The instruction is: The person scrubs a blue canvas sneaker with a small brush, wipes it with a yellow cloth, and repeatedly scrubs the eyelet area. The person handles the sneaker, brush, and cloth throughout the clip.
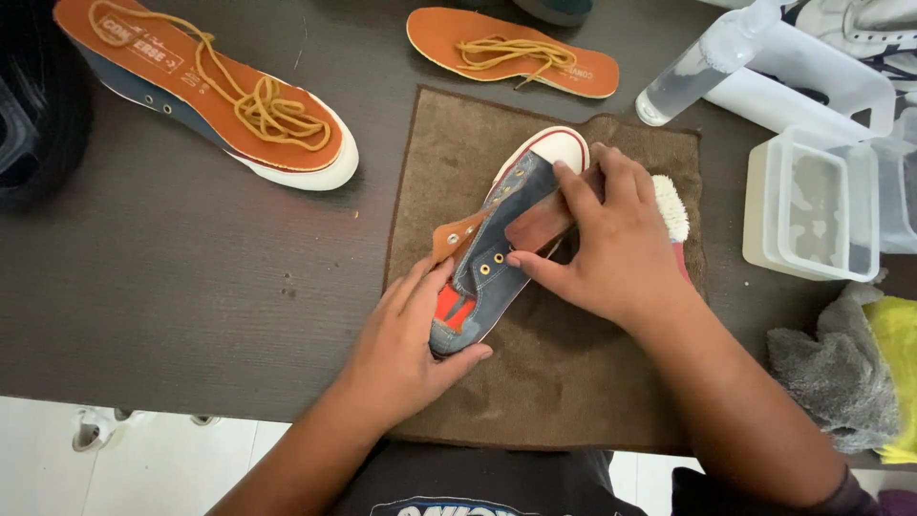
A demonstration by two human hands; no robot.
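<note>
The left hand point(406, 344) holds the heel end of a blue shoe point(501, 239). Its fingers wrap around the back of the shoe and grip it tight. The shoe lies on its side on a brown cloth point(535, 382) in the middle of a dark table point(191, 287). Its white toe points away from the person.

The right hand point(611, 244) is closed on a brush point(669, 210). The brush presses on the side of the shoe, near the lace holes. White bristles stick out past the hand on the right. The two hands are close together, one at each part of the shoe.

A second shoe point(220, 105) lies at the far left of the table. An orange insole and a tangle of yellow lace point(258, 105) sit on top of it. Another orange insole point(511, 53) lies at the top with a lace on it too.

On the right there is a clear bottle point(697, 67) lying tilted and a clear box point(812, 205) next to the cloth. A grey rag point(826, 373) and a yellow rag point(898, 363) lie at the right edge
</note>
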